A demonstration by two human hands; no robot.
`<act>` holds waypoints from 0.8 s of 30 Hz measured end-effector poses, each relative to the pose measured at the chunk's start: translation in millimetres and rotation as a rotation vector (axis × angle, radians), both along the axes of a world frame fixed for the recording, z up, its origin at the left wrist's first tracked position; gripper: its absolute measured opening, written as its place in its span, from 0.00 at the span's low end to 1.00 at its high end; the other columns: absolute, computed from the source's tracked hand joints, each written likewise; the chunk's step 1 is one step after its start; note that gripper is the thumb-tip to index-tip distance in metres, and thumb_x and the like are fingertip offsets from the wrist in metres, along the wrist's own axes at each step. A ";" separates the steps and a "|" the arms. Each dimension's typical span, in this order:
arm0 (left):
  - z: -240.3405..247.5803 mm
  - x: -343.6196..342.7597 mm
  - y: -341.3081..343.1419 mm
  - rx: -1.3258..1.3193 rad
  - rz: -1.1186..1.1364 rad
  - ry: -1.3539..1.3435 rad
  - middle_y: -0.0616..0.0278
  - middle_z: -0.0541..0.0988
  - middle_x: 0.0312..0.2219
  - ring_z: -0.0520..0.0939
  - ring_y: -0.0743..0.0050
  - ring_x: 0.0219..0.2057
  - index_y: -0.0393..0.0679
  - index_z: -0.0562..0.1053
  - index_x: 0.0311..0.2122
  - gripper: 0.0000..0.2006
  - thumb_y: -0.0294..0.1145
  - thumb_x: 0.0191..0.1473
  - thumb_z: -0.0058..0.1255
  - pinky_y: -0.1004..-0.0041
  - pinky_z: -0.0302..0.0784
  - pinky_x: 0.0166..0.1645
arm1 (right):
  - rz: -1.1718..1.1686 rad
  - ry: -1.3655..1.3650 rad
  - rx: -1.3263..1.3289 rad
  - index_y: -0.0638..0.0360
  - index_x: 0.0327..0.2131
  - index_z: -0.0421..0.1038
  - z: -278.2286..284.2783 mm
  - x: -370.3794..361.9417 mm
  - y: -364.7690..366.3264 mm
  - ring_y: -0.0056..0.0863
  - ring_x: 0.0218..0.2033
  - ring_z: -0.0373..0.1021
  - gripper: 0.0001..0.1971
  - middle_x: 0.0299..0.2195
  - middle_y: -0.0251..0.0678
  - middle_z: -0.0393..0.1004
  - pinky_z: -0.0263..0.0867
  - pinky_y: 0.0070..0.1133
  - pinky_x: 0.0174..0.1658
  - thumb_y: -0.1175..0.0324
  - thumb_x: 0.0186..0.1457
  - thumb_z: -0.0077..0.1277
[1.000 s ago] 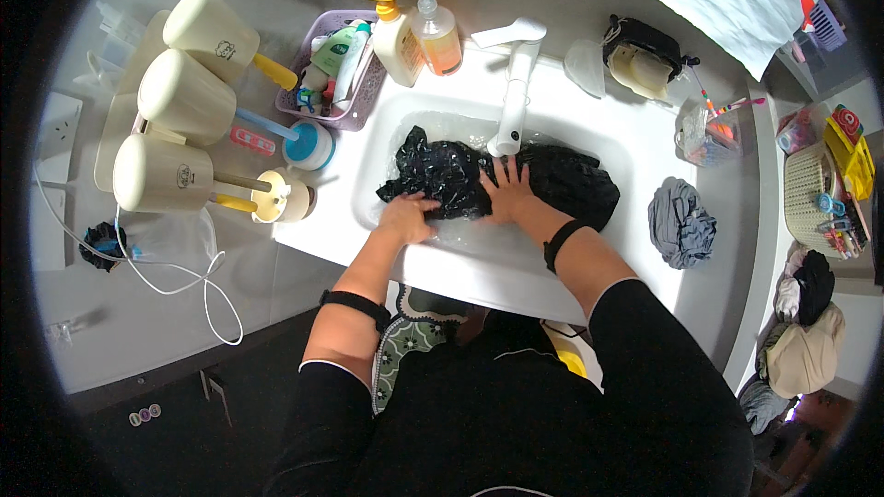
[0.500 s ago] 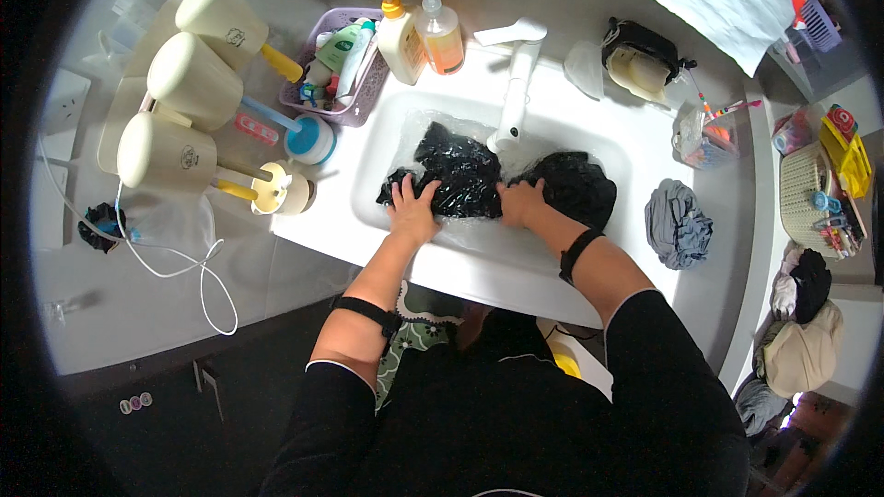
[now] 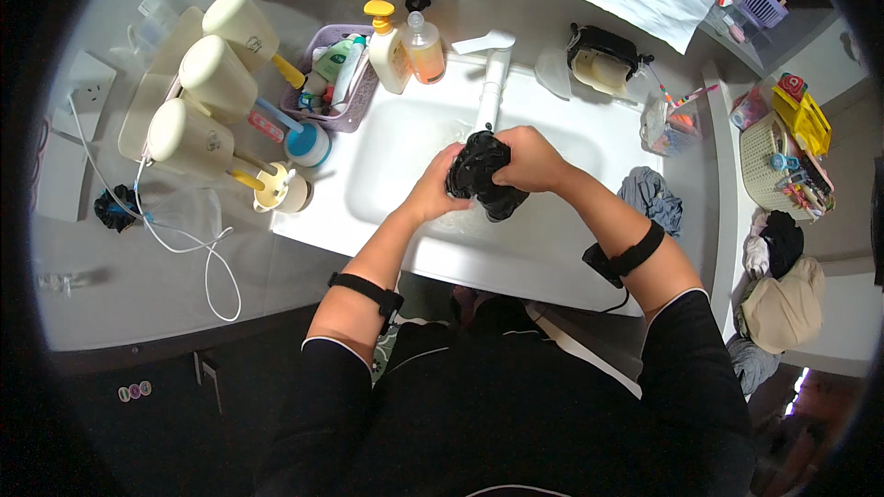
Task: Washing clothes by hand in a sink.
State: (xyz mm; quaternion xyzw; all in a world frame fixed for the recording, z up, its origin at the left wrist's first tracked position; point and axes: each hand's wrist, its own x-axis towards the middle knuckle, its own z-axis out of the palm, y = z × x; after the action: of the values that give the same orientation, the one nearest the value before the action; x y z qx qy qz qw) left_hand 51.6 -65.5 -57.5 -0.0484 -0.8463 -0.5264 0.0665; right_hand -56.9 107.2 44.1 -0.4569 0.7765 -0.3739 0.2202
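Observation:
A wet, glossy bundle of black cloth [image 3: 481,175] is squeezed between my two hands just under the tip of the white faucet [image 3: 493,83]. My left hand [image 3: 438,188] grips its left side, with part of the fingers hidden behind the fabric. From the right, my right hand [image 3: 531,162] wraps over the bundle, knuckles up. The cloth is bunched up, so the kind of garment cannot be told. Below lies the white sink [image 3: 589,152], with some water showing around the bundle.
A crumpled grey cloth [image 3: 652,200] lies on the counter right of the basin. Behind the left rim stand a yellow-topped pump bottle [image 3: 390,55], an orange liquid bottle [image 3: 424,51] and a purple basket [image 3: 354,110]. A clear cup with toothbrushes [image 3: 669,124] stands at the right.
The black cloth lay spread in the basin under both hands; now it is lifted and gathered into one bundle. My hands have come together around it beneath the faucet.

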 end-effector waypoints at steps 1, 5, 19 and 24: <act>15.4 -0.7 11.7 0.146 0.047 -0.084 0.53 0.69 0.43 0.70 0.61 0.45 0.47 0.59 0.50 0.37 0.24 0.29 0.61 0.70 0.65 0.49 | -0.028 -0.025 0.007 0.66 0.22 0.70 9.3 0.2 2.1 0.42 0.24 0.69 0.13 0.21 0.46 0.72 0.65 0.28 0.32 0.71 0.26 0.55; 19.3 -9.1 3.5 -0.028 0.250 -0.113 0.56 0.75 0.24 0.76 0.62 0.26 0.42 0.63 0.35 0.17 0.23 0.37 0.54 0.70 0.70 0.35 | -0.084 -0.087 0.010 0.66 0.23 0.70 8.7 -2.1 5.7 0.39 0.23 0.69 0.13 0.21 0.46 0.72 0.65 0.27 0.31 0.72 0.27 0.54; -55.1 -4.1 -24.1 -0.786 0.373 -0.550 0.63 0.69 0.46 0.66 0.60 0.49 0.56 0.66 0.46 0.21 0.31 0.42 0.50 0.54 0.58 0.51 | -0.338 0.007 0.831 0.55 0.55 0.52 -139.1 -38.3 -13.2 0.42 0.51 0.57 0.35 0.51 0.47 0.58 0.53 0.38 0.52 0.58 0.40 0.49; -51.9 7.7 -1.0 -0.749 0.284 -0.734 0.58 0.38 0.60 0.38 0.48 0.60 0.72 0.46 0.58 0.40 0.41 0.41 0.54 0.38 0.47 0.54 | -0.260 0.292 0.845 0.48 0.58 0.44 -171.9 -28.1 -18.0 0.45 0.59 0.41 0.38 0.58 0.44 0.43 0.41 0.44 0.57 0.46 0.46 0.44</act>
State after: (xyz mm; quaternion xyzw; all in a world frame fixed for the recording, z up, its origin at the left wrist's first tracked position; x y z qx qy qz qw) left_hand 59.4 -66.5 -109.4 0.2330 -0.9418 -0.1571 -0.1847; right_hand -85.0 89.1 -127.8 -0.2740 0.9344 0.0190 0.2267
